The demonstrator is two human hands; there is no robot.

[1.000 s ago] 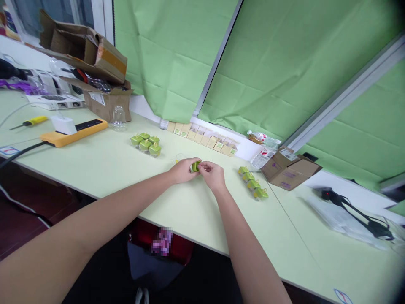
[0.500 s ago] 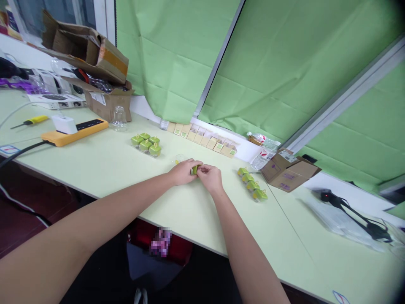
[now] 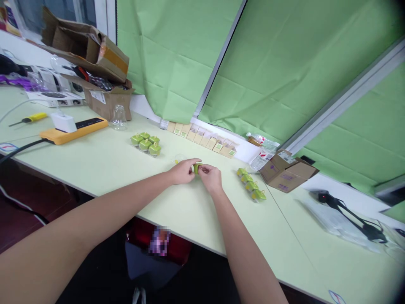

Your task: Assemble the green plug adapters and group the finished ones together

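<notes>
Over the middle of the table, my left hand and my right hand meet at a small green lid. The fingers of my right hand pinch the lid from the right. My left hand curves its thumb and fingers around the lid's left side. What lies under the fingertips is hidden. Just behind my left hand sits a clear round piece with a bit of yellow. To the left stands a cluster of several clear cups with green lids. A slanting row of similar green-lidded cups is on the right.
Small cardboard boxes line the back edge. An orange power strip, a yellow screwdriver and a clear plastic container are on the left. An open carton, bottles and a black strap-like device are on the right.
The green lid has turned slightly between my fingers and moved a little right. My left fingers have loosened slightly around it. The camera view has shifted a little.
</notes>
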